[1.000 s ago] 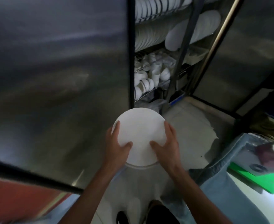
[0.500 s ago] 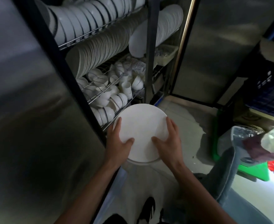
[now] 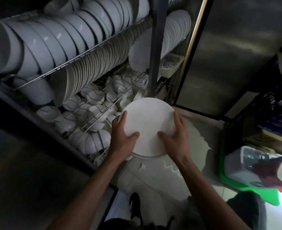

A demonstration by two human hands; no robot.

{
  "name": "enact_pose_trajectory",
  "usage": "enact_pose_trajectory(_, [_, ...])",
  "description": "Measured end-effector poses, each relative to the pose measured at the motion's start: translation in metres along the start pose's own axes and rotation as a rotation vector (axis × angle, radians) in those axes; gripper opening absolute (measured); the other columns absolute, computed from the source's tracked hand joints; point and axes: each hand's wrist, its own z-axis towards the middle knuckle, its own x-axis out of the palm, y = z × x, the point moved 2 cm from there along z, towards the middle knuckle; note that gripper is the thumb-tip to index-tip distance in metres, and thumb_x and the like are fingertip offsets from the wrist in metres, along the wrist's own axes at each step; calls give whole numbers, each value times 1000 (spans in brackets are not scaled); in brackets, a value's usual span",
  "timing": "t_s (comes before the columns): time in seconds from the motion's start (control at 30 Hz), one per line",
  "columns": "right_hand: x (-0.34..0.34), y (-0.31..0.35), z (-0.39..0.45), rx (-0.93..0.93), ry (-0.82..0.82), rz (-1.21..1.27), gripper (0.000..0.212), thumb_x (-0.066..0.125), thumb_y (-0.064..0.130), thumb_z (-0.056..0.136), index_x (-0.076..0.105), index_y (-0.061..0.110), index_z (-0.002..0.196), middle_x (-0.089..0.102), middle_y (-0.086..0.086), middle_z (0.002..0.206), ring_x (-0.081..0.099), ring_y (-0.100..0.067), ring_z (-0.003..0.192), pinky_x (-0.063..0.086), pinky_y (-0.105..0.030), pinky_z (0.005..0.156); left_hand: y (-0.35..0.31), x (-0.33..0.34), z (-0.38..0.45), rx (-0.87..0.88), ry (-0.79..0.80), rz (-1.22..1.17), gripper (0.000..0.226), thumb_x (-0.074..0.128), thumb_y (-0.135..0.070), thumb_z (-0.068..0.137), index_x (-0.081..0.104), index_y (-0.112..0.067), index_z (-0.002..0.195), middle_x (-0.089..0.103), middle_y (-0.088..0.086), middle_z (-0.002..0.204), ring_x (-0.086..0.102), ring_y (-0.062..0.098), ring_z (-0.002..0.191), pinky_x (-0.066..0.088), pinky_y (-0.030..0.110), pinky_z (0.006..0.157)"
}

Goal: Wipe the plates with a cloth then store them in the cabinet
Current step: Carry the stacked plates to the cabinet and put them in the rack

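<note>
A stack of white plates [image 3: 148, 120] is held flat in front of me, with a second rim showing under the top plate. My left hand [image 3: 122, 135] grips its left edge, thumb on top. My right hand [image 3: 175, 136] grips the right edge the same way. The stack hangs just in front of the open steel cabinet [image 3: 155, 47], beside its lower wire shelf. Inside, rows of white plates [image 3: 93, 67] stand on edge on the middle rack. No cloth is in view.
White bowls [image 3: 57, 35] fill the top rack and small cups and bowls [image 3: 93, 110] crowd the lower wire shelf. The cabinet's steel door [image 3: 236, 47] stands open at the right. A green crate [image 3: 228, 163] and a clear plastic container [image 3: 253, 165] sit on the floor.
My view has swung left and closer to the cabinet, so its racks now fill the left side. Both hands keep the same hold on the plates.
</note>
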Motion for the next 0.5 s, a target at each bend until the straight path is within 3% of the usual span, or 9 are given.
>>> enact_pose_trajectory(0.17, [18, 14, 50, -31, 3, -23, 80, 66, 7, 84, 34, 25, 154, 33, 10, 154, 36, -4, 124, 38, -26, 102, -2, -2, 45, -30, -29, -34, 89, 76, -9, 82, 32, -27, 157, 31, 0, 154, 36, 12, 138, 31, 20, 104])
enact_pose_trajectory(0.3, [32, 23, 81, -41, 59, -44, 78, 63, 6, 87, 32, 23, 156, 30, 9, 157, 31, 0, 125, 34, -26, 103, -3, -6, 69, -50, -61, -51, 90, 76, -9, 83, 30, -27, 158, 28, 1, 157, 34, 14, 139, 32, 24, 107])
enact_pose_trajectory(0.5, [54, 33, 140, -95, 150, -51, 80, 68, 8, 84, 35, 26, 154, 31, 10, 156, 31, 1, 124, 37, -30, 106, 1, -9, 109, -111, -155, -84, 90, 75, -10, 84, 29, -33, 157, 27, -2, 156, 33, 4, 127, 36, 26, 102])
